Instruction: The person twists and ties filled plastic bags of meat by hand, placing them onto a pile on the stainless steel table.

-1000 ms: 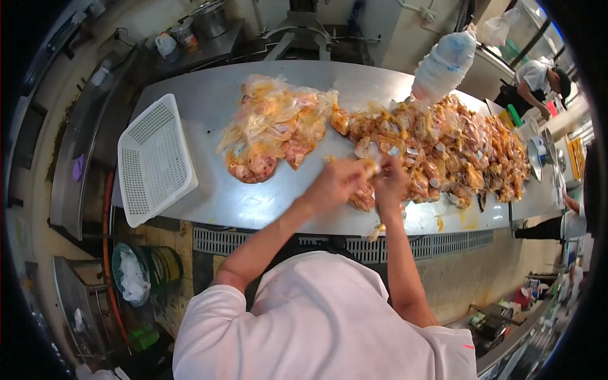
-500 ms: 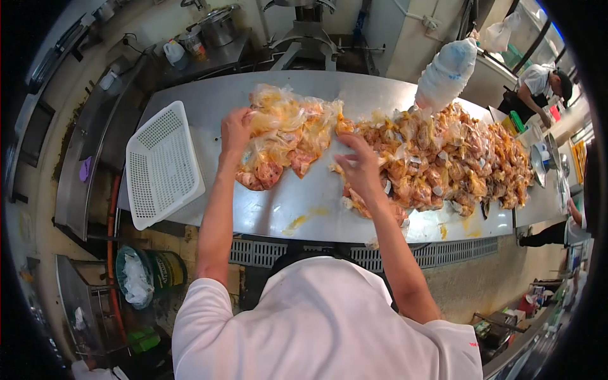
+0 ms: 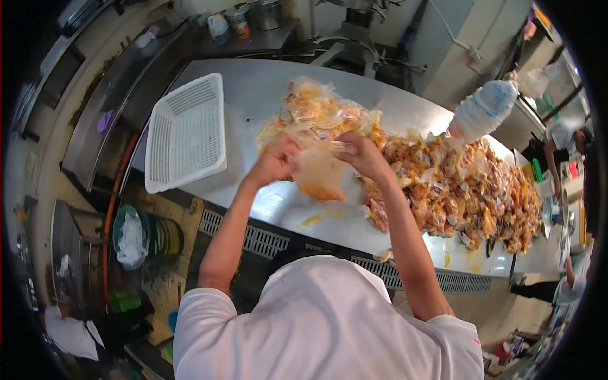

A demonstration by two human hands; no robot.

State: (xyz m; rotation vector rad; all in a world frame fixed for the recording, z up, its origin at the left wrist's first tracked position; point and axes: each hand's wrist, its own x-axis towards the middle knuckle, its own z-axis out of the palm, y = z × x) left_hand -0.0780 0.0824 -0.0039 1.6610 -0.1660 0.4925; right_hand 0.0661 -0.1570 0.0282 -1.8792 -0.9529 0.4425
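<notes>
A clear plastic bag with orange-yellow marinated meat at its bottom hangs between my hands, above the steel table's front part. My right hand pinches the bag's upper right edge. At the bag's upper left side, my left hand has its fingers curled in against the plastic, slightly blurred. Just behind the bag lies a smaller group of bagged meat pieces, partly hidden by my hands. To the right spreads a large heap of similar bags.
A white perforated basket stands at the left of the steel table. A roll of plastic bags rises behind the heap. Below left is a green bin. Another person works at the far right.
My hands have come closer together and now hold one bag up between them, in front of the smaller group. The view has turned, shifting the table and heap.
</notes>
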